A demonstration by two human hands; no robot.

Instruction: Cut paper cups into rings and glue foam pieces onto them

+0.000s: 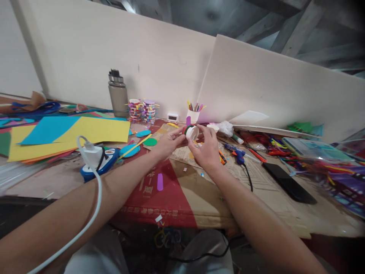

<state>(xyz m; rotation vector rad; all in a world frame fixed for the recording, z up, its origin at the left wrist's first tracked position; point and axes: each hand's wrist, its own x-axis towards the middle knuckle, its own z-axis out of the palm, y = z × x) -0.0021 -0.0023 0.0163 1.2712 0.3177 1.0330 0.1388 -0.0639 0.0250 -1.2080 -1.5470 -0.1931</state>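
Note:
A small white round piece [192, 133] with a green and red band round its side is held up over the cardboard. The fingers of my left hand [172, 141] are closed on its left side. From the right, my right hand [206, 146] curls its thumb and fingers round it. A purple strip [188, 120] stands just behind it. Whether that strip is attached to the piece, I cannot tell. Below my hands, a loose purple paper strip [160, 182] lies on the red part of the cardboard [171, 201].
Left are coloured sheets [105, 129], a blue power strip [110, 160] with a white cable over my left forearm, and a bottle [118, 95]. Stacked banded discs [149, 111] and a pen cup [193, 115] stand behind. Right lie a blue glue gun [238, 155] and a black phone [288, 182].

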